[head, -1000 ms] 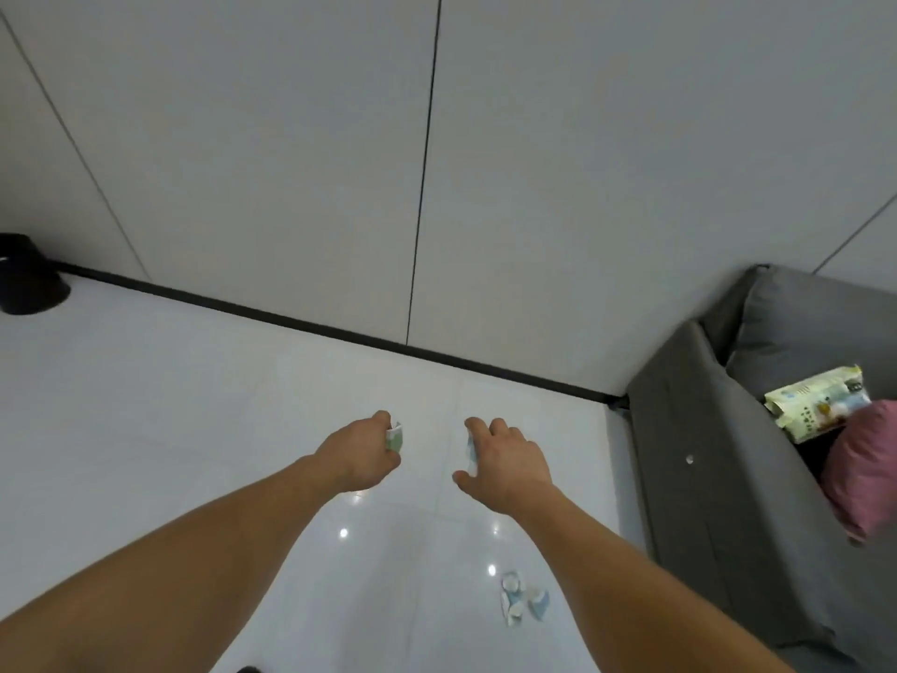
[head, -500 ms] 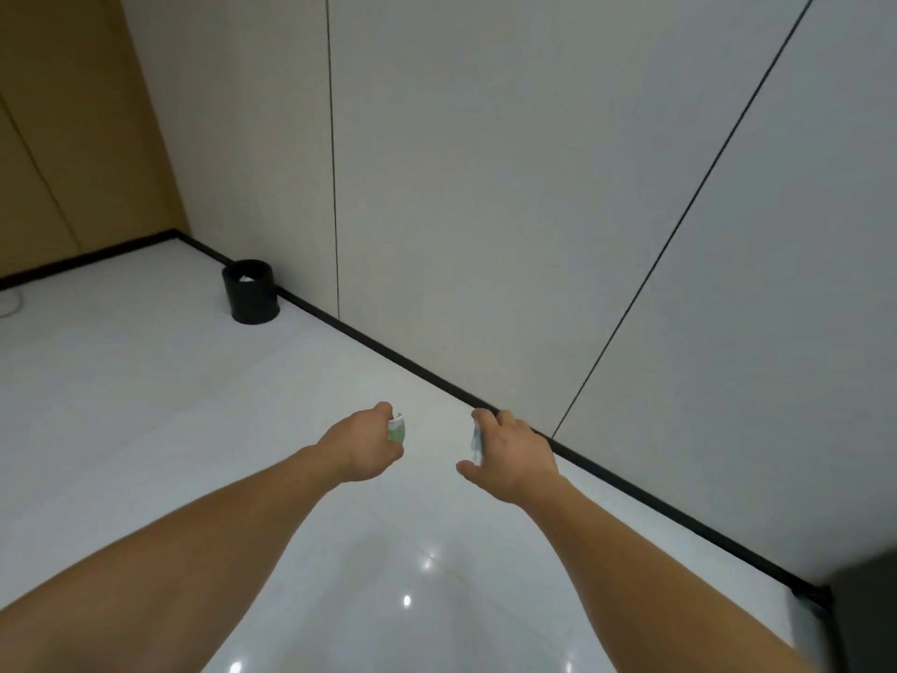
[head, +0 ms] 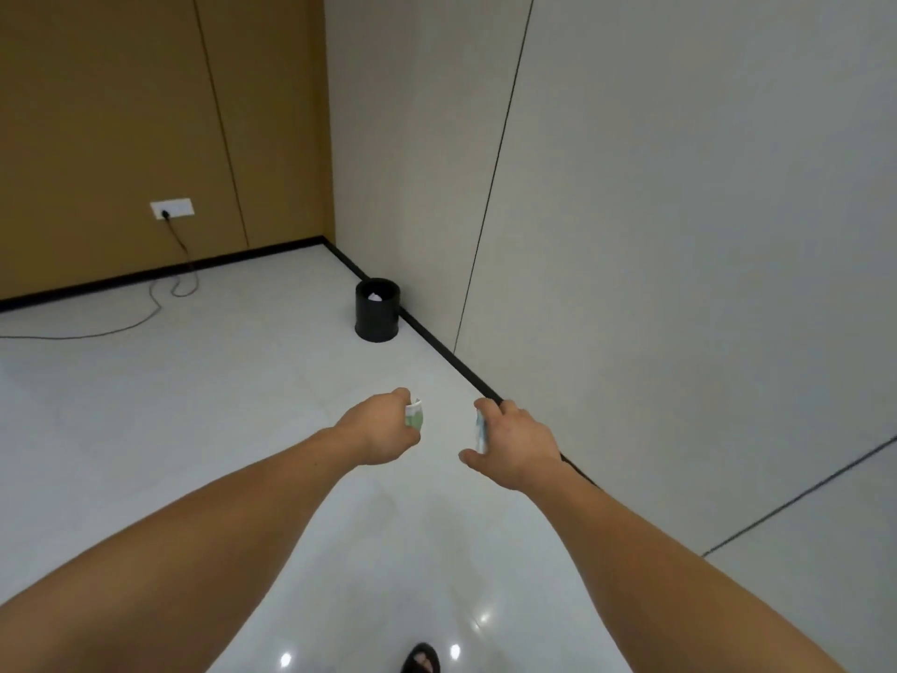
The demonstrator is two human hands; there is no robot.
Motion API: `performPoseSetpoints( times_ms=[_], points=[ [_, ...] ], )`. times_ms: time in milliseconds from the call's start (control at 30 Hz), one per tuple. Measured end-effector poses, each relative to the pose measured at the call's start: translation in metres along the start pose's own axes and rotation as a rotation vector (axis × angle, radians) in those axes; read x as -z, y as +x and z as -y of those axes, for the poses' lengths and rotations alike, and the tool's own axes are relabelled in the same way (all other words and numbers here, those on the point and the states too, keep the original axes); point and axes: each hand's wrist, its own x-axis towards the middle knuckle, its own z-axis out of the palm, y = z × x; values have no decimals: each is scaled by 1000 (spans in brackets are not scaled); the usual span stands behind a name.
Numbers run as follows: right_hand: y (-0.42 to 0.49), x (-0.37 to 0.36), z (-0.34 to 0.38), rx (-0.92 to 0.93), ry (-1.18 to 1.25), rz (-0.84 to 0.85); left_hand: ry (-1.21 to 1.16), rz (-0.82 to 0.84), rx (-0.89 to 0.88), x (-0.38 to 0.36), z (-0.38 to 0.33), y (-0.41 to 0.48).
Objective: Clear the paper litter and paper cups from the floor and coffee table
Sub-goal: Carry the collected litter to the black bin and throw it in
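Green cup (head: 415, 415) in left hand (head: 381, 432), bluish paper (head: 480, 432) in right hand (head: 519, 444).

Underfoot, glossy white tiled floor (head: 194, 405) (lamp glints near the bottom edge); beyond, ochre-brown panelled wall (head: 97, 114), pale grey panelled wall (head: 679, 187), black skirting strip (head: 121, 281).

White-and-green paper cup (head: 414, 414) at centre; black bin (head: 377, 317) above it holding white paper (head: 374, 296); glossy white floor (head: 194, 405); mustard-brown wall (head: 121, 114) upper left.
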Motion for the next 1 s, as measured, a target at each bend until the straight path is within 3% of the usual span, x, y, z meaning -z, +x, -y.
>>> performPoseSetpoints(
  times_ms=[267, 600, 1000],
  points=[
    [176, 22, 42, 172, 61, -3, 21, -104, 187, 81, 65, 103],
    [363, 12, 93, 270, 31, 89, -11, -84, 305, 143, 173, 241],
    [608, 37, 138, 183, 20, 96, 4, -92, 164, 273, 232, 474]
  ],
)
